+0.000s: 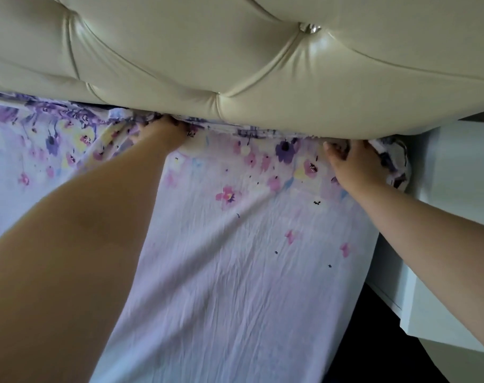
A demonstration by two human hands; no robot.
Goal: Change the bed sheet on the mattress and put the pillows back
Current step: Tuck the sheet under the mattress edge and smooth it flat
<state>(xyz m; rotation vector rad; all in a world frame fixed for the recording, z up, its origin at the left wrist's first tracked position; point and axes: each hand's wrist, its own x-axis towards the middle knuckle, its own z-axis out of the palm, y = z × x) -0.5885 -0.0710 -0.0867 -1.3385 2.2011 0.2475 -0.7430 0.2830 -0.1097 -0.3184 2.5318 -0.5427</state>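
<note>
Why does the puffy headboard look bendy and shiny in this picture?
Head view: the wide-angle lens bows the headboard, so its bottom edge curves; head view: light glares off the smooth cushion by the button; head view: the left hand and right hand on the flowered sheet look soft and slightly blurred.

There are no words, numbers, labels or signs to read here. The bed sheet has only flowers and tiny dark specks printed on it, not letters. The padded headboard is plain, with one shiny button and no brand name on it.
</note>
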